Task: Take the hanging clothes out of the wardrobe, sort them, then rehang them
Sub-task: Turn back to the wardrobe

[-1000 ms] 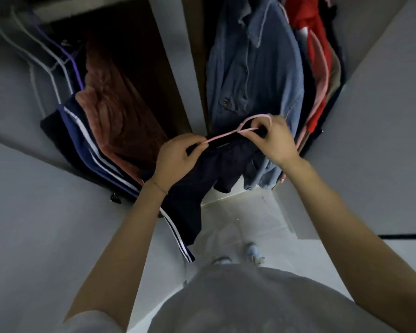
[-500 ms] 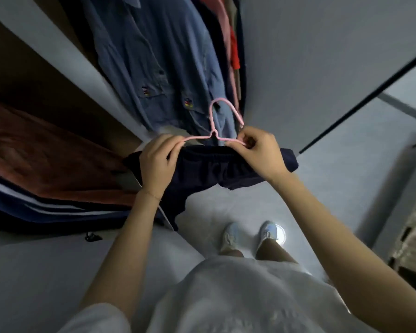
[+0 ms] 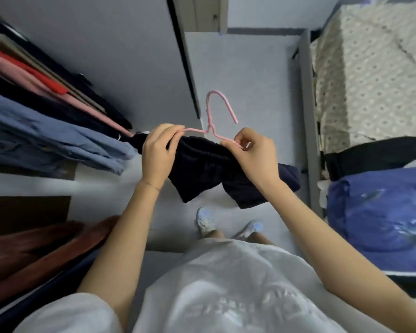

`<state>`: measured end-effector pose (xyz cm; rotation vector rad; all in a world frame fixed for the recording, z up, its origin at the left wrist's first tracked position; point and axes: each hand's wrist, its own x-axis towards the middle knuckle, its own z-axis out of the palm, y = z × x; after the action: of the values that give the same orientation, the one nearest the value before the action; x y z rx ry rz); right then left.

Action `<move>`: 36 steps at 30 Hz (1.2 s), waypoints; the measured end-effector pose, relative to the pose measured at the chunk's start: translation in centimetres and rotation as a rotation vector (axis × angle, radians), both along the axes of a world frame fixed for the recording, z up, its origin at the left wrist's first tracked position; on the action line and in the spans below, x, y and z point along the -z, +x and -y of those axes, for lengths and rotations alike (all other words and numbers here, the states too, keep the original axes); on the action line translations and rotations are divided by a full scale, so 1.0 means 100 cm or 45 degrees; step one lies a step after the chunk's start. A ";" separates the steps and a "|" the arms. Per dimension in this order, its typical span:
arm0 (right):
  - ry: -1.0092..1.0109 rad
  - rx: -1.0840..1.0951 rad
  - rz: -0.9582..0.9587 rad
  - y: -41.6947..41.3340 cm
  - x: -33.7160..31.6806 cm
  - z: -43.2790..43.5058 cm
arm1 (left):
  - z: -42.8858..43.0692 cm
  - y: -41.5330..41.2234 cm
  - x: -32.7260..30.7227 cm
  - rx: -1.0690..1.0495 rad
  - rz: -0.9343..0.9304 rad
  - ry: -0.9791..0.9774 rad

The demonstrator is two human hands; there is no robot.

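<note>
Navy garment [image 3: 209, 171] draped on pink hanger [image 3: 220, 114], hook up, held mid-air.

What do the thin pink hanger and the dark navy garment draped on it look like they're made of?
The thin pink hanger looks like metal wire with a smooth pink coating, since it is a slim round rod bent into shape. Solid plastic is also possible. The dark navy garment looks like soft matte fabric, perhaps a cotton knit: it bunches and droops, with a gathered band.
</note>
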<state>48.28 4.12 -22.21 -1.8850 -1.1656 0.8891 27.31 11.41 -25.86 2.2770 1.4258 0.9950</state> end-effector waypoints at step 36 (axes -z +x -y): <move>-0.128 1.933 0.390 0.415 0.007 0.254 | 0.117 0.641 0.027 1.693 0.099 -0.149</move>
<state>89.74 -21.27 -22.91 -2.2715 0.3637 -0.2171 91.37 -0.34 -28.51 2.3020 -0.2162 0.4762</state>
